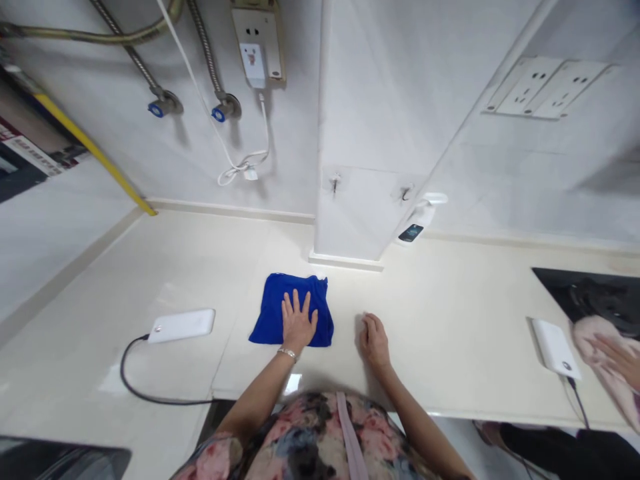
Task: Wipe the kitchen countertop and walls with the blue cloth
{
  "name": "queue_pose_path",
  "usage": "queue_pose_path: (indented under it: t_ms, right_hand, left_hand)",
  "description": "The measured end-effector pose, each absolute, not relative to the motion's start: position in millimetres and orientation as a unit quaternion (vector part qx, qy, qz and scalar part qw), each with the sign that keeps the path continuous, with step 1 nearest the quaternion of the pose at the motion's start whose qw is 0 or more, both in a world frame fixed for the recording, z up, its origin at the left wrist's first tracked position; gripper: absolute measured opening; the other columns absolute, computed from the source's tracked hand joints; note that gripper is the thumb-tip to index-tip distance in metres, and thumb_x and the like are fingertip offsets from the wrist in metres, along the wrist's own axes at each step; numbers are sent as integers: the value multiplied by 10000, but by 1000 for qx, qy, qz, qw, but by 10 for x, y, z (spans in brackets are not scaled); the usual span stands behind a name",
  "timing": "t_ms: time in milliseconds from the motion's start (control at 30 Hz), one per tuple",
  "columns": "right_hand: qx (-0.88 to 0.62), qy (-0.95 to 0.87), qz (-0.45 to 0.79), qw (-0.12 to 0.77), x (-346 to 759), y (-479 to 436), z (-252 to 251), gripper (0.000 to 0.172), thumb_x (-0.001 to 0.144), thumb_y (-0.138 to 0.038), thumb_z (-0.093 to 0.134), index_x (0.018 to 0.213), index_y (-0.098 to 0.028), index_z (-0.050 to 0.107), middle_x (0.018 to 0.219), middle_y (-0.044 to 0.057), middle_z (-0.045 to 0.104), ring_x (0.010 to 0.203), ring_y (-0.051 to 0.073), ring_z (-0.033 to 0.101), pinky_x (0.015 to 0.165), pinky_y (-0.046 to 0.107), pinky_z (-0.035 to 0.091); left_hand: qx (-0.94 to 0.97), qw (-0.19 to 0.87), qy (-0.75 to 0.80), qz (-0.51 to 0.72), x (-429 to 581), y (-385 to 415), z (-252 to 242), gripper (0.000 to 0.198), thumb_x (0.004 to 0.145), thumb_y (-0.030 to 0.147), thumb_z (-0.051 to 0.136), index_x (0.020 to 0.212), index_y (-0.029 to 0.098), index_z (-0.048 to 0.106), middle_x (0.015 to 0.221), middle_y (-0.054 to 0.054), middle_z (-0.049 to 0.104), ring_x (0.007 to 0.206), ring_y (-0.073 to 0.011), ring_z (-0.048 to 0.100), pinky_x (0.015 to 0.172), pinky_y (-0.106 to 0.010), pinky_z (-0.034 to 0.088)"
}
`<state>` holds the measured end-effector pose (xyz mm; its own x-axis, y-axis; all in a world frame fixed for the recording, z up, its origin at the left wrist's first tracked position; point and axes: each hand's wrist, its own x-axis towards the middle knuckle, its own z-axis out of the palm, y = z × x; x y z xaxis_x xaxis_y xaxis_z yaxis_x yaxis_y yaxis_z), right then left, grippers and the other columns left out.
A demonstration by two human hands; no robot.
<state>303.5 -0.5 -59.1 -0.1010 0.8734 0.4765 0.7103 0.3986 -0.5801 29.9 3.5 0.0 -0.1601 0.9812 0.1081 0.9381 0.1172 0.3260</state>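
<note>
A folded blue cloth (270, 313) lies on the pale countertop (430, 320), a little left of the middle. My left hand (299, 323) rests flat on it, palm down, with the fingers spread. To the right of the cloth, apart from it, my right hand (375, 343) is on or just above the counter. Its fingers are curled in, and nothing shows in them.
A white power bank (183, 325) with a black cable lies to the left, and another white power bank (555, 348) to the right. At the far right a co-worker's hand (617, 357) is on a pinkish cloth (593, 350) beside a dark cooktop (600, 293). A wall pillar (367, 220) stands behind the blue cloth.
</note>
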Motion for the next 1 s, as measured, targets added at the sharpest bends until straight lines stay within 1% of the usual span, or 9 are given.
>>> queue_pose_path:
  t_ms: [100, 200, 333, 500, 600, 767, 867, 933, 1000]
  right_hand:
    - [-534, -737, 98, 403, 3024, -8, -558, 385, 996, -144, 402, 1310, -200, 619, 1330, 162, 657, 1253, 270, 621, 1103, 527, 582]
    - [-527, -738, 92, 412, 3020, -12, -545, 410, 975, -124, 412, 1333, -195, 600, 1326, 165, 658, 1248, 277, 622, 1085, 537, 593]
    - [-521, -740, 88, 416, 3034, -14, -559, 421, 963, -114, 432, 1341, -202, 598, 1332, 160, 657, 1244, 277, 628, 1080, 535, 599]
    - [-516, -744, 81, 417, 3049, -8, -596, 411, 968, -114, 432, 1330, -200, 606, 1322, 163, 657, 1239, 283, 629, 1074, 536, 601]
    - [-515, -747, 71, 414, 3044, 19, -617, 402, 965, -113, 424, 1312, -190, 614, 1313, 173, 656, 1233, 288, 629, 1067, 547, 602]
    - [-501, -755, 39, 421, 3037, 68, -538, 414, 957, -110, 428, 1319, -186, 613, 1281, 172, 663, 1195, 284, 643, 1022, 527, 623]
    - [-468, -781, 39, 411, 3029, -34, -394, 424, 989, -175, 479, 1398, -191, 590, 1370, 189, 642, 1225, 304, 639, 1012, 539, 615]
    - [-408, -825, 63, 386, 2994, -187, -297, 451, 1009, -232, 520, 1457, -211, 570, 1473, 189, 606, 1272, 311, 627, 1031, 539, 595]
    - [-327, -872, 98, 352, 2928, -370, -221, 473, 1018, -285, 550, 1487, -222, 564, 1528, 175, 588, 1331, 315, 602, 1067, 534, 566]
  left_hand:
    - [667, 63, 727, 150, 448, -227, -26, 637, 1078, 419, 496, 1675, 209, 426, 1797, -157, 150, 1648, -463, 2, 1330, -682, 188]
    - [701, 55, 696, 144, 477, -398, -37, 626, 1089, 428, 492, 1683, 245, 411, 1806, -128, 123, 1654, -440, -2, 1331, -667, 208]
    - [724, 54, 674, 137, 359, -358, -12, 637, 1082, 453, 524, 1681, 266, 418, 1809, -110, 110, 1655, -441, 13, 1332, -659, 222]
    - [793, 68, 593, 123, 24, -81, 63, 614, 1082, 461, 542, 1662, 282, 453, 1792, -129, 187, 1655, -423, 93, 1325, -638, 255]
    - [820, 60, 556, 125, -90, -56, 52, 605, 1082, 443, 542, 1656, 272, 462, 1781, -138, 228, 1651, -421, 129, 1318, -637, 270]
    - [770, 24, 615, 169, 130, -231, -75, 570, 1086, 371, 507, 1639, 232, 492, 1774, -161, 235, 1647, -438, 125, 1307, -673, 279]
    - [747, 39, 634, 197, 225, -340, -64, 582, 1074, 365, 521, 1634, 209, 493, 1777, -166, 223, 1645, -431, 152, 1298, -682, 303]
    - [747, 62, 627, 214, 144, -437, -3, 569, 1076, 344, 500, 1627, 202, 495, 1756, -163, 294, 1635, -381, 244, 1309, -644, 317]
    - [745, 81, 624, 223, -51, -588, 68, 535, 1050, 271, 488, 1577, 209, 553, 1703, -139, 414, 1613, -330, 323, 1330, -617, 294]
